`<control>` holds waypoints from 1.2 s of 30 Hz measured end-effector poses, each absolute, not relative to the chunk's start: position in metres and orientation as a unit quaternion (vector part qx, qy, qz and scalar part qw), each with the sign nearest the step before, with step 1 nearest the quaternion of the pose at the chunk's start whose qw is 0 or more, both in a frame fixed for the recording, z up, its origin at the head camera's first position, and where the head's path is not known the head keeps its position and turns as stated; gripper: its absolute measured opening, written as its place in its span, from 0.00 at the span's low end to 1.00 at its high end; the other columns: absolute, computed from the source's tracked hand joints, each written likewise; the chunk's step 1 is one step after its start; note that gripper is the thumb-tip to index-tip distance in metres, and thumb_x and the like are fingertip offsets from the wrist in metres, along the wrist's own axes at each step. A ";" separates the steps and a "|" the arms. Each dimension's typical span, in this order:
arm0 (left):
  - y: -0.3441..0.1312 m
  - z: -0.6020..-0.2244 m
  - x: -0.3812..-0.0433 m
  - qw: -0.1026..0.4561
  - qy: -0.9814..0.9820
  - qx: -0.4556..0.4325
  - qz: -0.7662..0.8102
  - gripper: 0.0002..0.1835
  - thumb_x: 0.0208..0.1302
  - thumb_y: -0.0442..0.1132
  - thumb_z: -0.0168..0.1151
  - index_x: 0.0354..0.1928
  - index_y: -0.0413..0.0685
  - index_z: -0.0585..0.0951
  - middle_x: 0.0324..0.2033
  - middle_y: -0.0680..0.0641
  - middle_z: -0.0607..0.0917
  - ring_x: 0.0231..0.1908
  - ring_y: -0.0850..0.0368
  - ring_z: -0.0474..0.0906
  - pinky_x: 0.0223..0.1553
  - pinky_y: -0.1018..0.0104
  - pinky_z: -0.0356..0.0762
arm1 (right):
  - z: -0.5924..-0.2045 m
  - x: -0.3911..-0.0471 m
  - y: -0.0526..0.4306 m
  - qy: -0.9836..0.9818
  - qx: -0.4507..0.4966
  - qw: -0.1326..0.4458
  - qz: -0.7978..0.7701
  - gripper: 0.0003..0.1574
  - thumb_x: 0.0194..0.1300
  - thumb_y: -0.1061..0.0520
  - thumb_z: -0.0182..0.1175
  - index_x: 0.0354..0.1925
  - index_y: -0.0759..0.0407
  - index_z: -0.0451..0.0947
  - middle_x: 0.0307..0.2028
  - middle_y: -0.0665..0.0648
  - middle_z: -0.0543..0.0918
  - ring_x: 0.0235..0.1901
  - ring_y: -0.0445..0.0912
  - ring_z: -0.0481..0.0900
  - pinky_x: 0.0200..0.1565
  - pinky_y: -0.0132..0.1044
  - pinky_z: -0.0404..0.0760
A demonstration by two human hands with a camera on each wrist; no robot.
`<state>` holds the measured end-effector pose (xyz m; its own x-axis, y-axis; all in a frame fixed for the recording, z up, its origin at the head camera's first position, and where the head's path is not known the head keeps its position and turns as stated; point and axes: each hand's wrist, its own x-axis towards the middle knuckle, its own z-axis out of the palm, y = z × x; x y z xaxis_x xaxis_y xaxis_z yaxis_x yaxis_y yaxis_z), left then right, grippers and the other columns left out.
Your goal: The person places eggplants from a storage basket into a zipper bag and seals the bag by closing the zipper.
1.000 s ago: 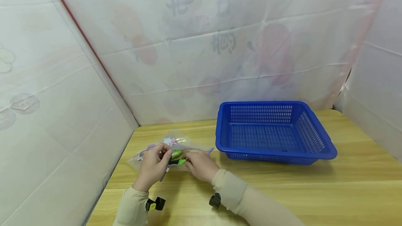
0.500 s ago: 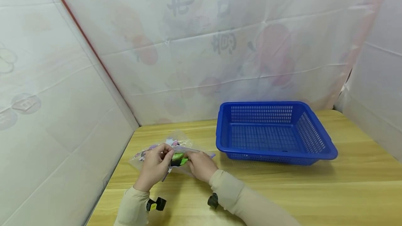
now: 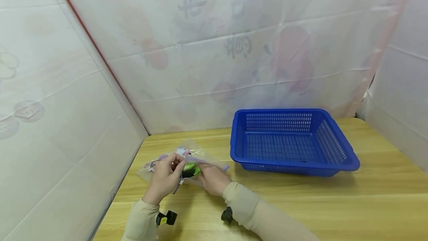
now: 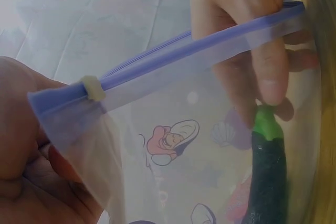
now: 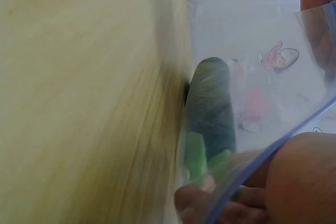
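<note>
A clear zip bag (image 4: 184, 59) with a purple zip edge and cartoon prints lies at the table's left side. My left hand (image 3: 164, 176) pinches one corner of its mouth, close to the pale yellow slider (image 4: 93, 88). Inside the bag is a dark eggplant-like vegetable (image 4: 266, 177) with a bright green cap. My right hand (image 3: 214, 179) reaches through the bag's mouth, and its thumb and fingers hold the green cap end. In the right wrist view the eggplant (image 5: 210, 108) lies lengthwise behind the film. A lighter green piece (image 3: 190, 166) shows beside it; its kind is unclear.
A blue perforated plastic basket (image 3: 294, 164) stands to the right of the hands on the wooden table (image 3: 301, 203). Printed white cloth (image 3: 214, 77) hangs behind the table and along both sides. A small black camera (image 3: 167, 218) sits at the left wrist.
The bag has shifted slightly right and spread a little flatter. My right hand has moved only a little, with its fingertips deeper behind the bag's edge. My left hand stays nearly still.
</note>
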<state>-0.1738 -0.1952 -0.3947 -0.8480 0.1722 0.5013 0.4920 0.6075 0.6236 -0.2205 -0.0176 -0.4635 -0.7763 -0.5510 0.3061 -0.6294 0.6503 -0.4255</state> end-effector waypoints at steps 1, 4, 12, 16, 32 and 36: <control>-0.195 -0.395 -0.174 0.199 -0.875 -0.189 -0.400 0.07 0.69 0.35 0.57 0.32 0.54 0.78 0.23 0.51 0.77 0.13 0.66 0.64 0.15 0.70 0.65 | -0.464 -0.220 -0.017 -0.907 0.325 0.067 0.258 0.14 0.68 0.57 0.58 0.50 0.60 0.76 0.45 0.55 0.83 0.46 0.48 0.82 0.47 0.41 0.79; -0.195 -0.395 -0.174 0.199 -0.875 -0.190 -0.400 0.07 0.69 0.34 0.57 0.32 0.54 0.78 0.23 0.52 0.77 0.13 0.66 0.65 0.15 0.70 0.65 | -0.465 -0.219 -0.017 -0.912 0.322 0.048 0.251 0.20 0.67 0.57 0.57 0.56 0.64 0.74 0.48 0.57 0.83 0.48 0.49 0.81 0.49 0.42 0.78; -0.197 -0.397 -0.176 0.205 -0.873 -0.193 -0.399 0.07 0.69 0.34 0.57 0.32 0.53 0.77 0.22 0.53 0.76 0.14 0.66 0.66 0.15 0.70 0.66 | -0.463 -0.218 -0.015 -0.914 0.322 0.034 0.243 0.14 0.67 0.58 0.57 0.50 0.61 0.75 0.41 0.55 0.83 0.43 0.48 0.82 0.45 0.42 0.80; -0.197 -0.397 -0.176 0.204 -0.872 -0.191 -0.401 0.07 0.70 0.34 0.57 0.32 0.53 0.78 0.22 0.51 0.77 0.14 0.65 0.66 0.15 0.69 0.66 | -0.461 -0.217 -0.015 -0.911 0.330 0.034 0.245 0.08 0.68 0.60 0.57 0.45 0.59 0.74 0.36 0.54 0.82 0.41 0.48 0.82 0.43 0.41 0.80; -0.199 -0.395 -0.176 0.208 -0.874 -0.188 -0.397 0.07 0.70 0.36 0.57 0.32 0.53 0.78 0.22 0.50 0.78 0.12 0.66 0.63 0.14 0.70 0.64 | -0.452 -0.216 -0.014 -0.913 0.326 0.019 0.247 0.28 0.71 0.59 0.53 0.66 0.65 0.67 0.58 0.63 0.76 0.57 0.54 0.75 0.57 0.46 0.73; -0.200 -0.394 -0.175 0.209 -0.877 -0.184 -0.393 0.07 0.70 0.37 0.57 0.32 0.54 0.78 0.22 0.50 0.78 0.12 0.66 0.64 0.13 0.70 0.64 | -0.443 -0.214 -0.009 -0.908 0.333 -0.010 0.256 0.25 0.72 0.58 0.51 0.64 0.66 0.68 0.59 0.63 0.75 0.59 0.54 0.73 0.59 0.47 0.71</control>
<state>-0.1753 -0.2003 -0.3943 -0.8454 0.1581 0.5101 0.4860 0.6237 0.6122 -0.2139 -0.0086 -0.4431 -0.7780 -0.6095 0.1524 -0.5994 0.6476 -0.4705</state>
